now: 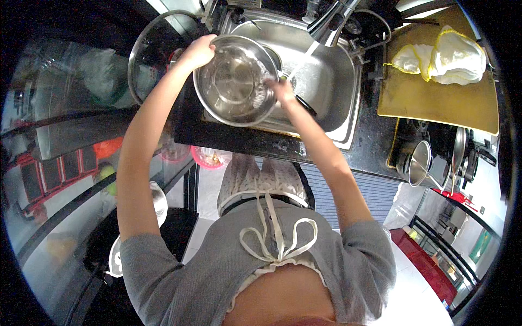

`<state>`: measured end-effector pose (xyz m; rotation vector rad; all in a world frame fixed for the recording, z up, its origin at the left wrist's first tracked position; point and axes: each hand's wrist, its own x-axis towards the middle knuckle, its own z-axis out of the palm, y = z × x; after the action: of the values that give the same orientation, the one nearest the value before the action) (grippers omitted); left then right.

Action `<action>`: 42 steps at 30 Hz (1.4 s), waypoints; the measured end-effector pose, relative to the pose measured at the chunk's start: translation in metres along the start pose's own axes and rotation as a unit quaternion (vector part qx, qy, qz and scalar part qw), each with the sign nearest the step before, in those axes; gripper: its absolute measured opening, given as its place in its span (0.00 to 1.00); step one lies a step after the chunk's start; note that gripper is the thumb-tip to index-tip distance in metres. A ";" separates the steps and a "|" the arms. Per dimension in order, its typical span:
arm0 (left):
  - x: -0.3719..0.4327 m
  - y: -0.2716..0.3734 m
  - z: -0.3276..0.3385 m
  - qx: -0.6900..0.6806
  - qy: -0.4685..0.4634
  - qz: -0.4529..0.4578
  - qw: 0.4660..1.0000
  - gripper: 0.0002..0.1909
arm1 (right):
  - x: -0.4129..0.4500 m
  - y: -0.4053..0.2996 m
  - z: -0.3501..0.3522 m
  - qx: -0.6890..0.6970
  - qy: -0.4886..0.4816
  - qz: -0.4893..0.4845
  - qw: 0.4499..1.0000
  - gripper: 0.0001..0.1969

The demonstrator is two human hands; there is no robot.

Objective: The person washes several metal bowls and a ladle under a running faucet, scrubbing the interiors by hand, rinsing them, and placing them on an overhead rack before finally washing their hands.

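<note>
A round stainless steel bowl (234,79) is held tilted over the left part of the steel sink (326,95). My left hand (200,53) grips its upper left rim. At the bowl's right rim is my right hand (281,89), blurred by motion, with its fingers reaching over the rim towards the inside; whether it grips anything is unclear. Water (301,61) runs from the chrome faucet (332,24) into the sink, just right of the bowl. Partly hidden behind the bowl is another round metal vessel (273,57). Near my right wrist lies a black handle-like item (306,105) in the sink.
A glass lid (149,61) with a metal rim stands left of the sink. On the right, white cloth-like covers with yellow edging (456,57) lie on a yellowish-brown board (436,102). A small metal pot (419,163) stands below it. A pink-rimmed basin (210,157) sits under the counter edge.
</note>
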<state>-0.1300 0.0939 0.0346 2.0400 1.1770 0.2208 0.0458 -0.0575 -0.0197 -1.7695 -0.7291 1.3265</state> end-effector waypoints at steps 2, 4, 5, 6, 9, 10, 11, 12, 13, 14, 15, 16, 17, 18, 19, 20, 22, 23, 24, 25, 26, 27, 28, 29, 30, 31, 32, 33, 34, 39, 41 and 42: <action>0.000 0.011 0.010 0.013 -0.044 0.013 0.999 0.10 | 0.032 0.000 -0.016 -0.264 0.140 -0.074 0.951 0.30; -0.002 0.025 0.011 0.036 -0.053 0.031 0.997 0.10 | 0.056 -0.014 -0.024 -0.290 0.074 -0.121 0.946 0.33; -0.001 0.026 0.005 0.033 -0.052 0.018 0.998 0.10 | 0.059 -0.019 -0.024 -0.270 0.040 -0.119 0.955 0.33; 0.000 0.028 0.000 0.031 -0.052 0.005 0.998 0.10 | 0.063 -0.023 -0.026 -0.248 0.008 -0.117 0.962 0.34; 0.000 0.018 -0.009 0.035 0.069 0.019 0.997 0.11 | 0.021 -0.008 -0.030 -0.047 -0.089 -0.056 0.993 0.30; 0.003 0.019 -0.010 0.012 0.104 0.021 0.994 0.11 | 0.017 0.004 -0.031 -0.022 -0.139 0.055 0.989 0.26; 0.004 0.025 -0.008 0.020 0.093 0.030 0.995 0.11 | 0.011 0.029 -0.022 0.120 -0.091 0.054 0.987 0.23; 0.001 0.014 -0.002 0.013 0.118 0.038 0.992 0.11 | -0.009 0.017 -0.003 0.070 -0.038 0.093 0.993 0.19; 0.000 0.016 0.004 0.014 0.142 0.029 0.989 0.12 | -0.019 0.020 0.003 0.182 -0.064 0.137 0.972 0.17; 0.001 0.024 0.011 0.016 0.165 0.024 0.986 0.12 | -0.014 0.039 0.007 0.251 -0.094 0.229 0.936 0.16; -0.001 0.029 0.019 0.008 0.188 0.005 0.982 0.13 | -0.018 0.046 0.019 0.342 -0.078 0.234 0.907 0.13; -0.002 0.033 0.027 0.001 0.211 -0.015 0.977 0.13 | -0.018 0.049 0.029 0.387 -0.070 0.239 0.888 0.13; -0.003 0.026 0.037 -0.007 0.241 -0.005 0.970 0.12 | -0.021 0.047 0.038 0.437 -0.084 0.246 0.861 0.14; -0.014 0.045 0.038 -0.040 0.243 -0.001 0.969 0.12 | -0.026 0.040 0.042 0.488 -0.092 0.252 0.831 0.14; -0.012 0.041 0.048 -0.048 0.274 0.017 0.960 0.12 | -0.031 0.033 0.047 0.488 -0.069 0.242 0.836 0.15; -0.017 0.032 0.057 -0.054 0.311 0.030 0.948 0.12 | -0.038 0.024 0.052 0.485 -0.054 0.233 0.841 0.16; -0.018 0.032 0.076 -0.140 0.327 0.024 0.934 0.12 | -0.024 0.040 0.036 0.448 -0.062 0.241 0.859 0.16; -0.021 0.032 0.084 -0.134 0.334 0.021 0.933 0.13 | -0.019 0.042 0.027 0.394 0.047 0.183 0.899 0.15; -0.024 0.030 0.091 -0.126 0.343 0.017 0.931 0.14 | -0.016 0.043 0.018 0.331 0.152 0.123 0.923 0.14; -0.026 0.025 0.097 -0.140 0.349 0.023 0.926 0.15 | -0.010 0.043 0.002 0.332 0.151 0.123 0.923 0.14; -0.027 0.022 0.104 -0.140 0.347 0.023 0.927 0.15 | -0.001 0.044 -0.021 0.253 0.172 0.104 0.946 0.12; -0.028 0.021 0.110 -0.151 0.345 0.025 0.926 0.16 | 0.008 0.044 -0.043 0.174 0.192 0.082 0.962 0.10; -0.029 0.018 0.118 -0.163 0.344 0.028 0.925 0.16 | 0.015 0.044 -0.056 0.093 0.211 0.061 0.971 0.09; -0.027 0.019 0.127 -0.181 0.396 0.027 0.900 0.16 | 0.021 0.046 -0.060 0.093 0.212 0.060 0.971 0.09; -0.026 0.018 0.133 -0.182 0.395 0.029 0.900 0.16 | 0.026 0.049 -0.064 0.090 0.213 0.011 0.973 0.09; -0.026 0.017 0.141 -0.247 0.369 -0.007 0.896 0.16 | 0.028 0.054 -0.067 0.087 0.215 -0.038 0.972 0.10; -0.026 0.018 0.142 -0.309 0.341 -0.043 0.887 0.16 | 0.028 0.058 -0.067 0.087 0.216 -0.039 0.972 0.10; -0.021 0.011 0.149 -0.343 0.356 -0.042 0.868 0.13 | 0.026 0.063 -0.068 0.086 0.206 -0.069 0.972 0.10; -0.020 0.008 0.153 -0.343 0.355 -0.040 0.869 0.13 | 0.025 0.067 -0.068 0.084 0.197 -0.100 0.972 0.10; -0.031 -0.010 0.189 -0.403 0.236 -0.160 0.870 0.12 | 0.010 0.045 -0.089 -0.181 0.276 -0.022 0.944 0.17; -0.034 -0.011 0.206 -0.375 0.187 -0.203 0.885 0.14 | 0.006 0.026 -0.100 -0.322 0.281 0.004 0.904 0.22; -0.035 0.012 0.204 -0.299 0.174 -0.237 0.908 0.17 | 0.003 0.020 -0.112 -0.355 0.276 0.032 0.893 0.23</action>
<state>-0.0426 -0.0446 -0.0921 1.1685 1.5502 0.6348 0.1538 -0.0936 -0.0228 -2.6089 -0.8847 0.5265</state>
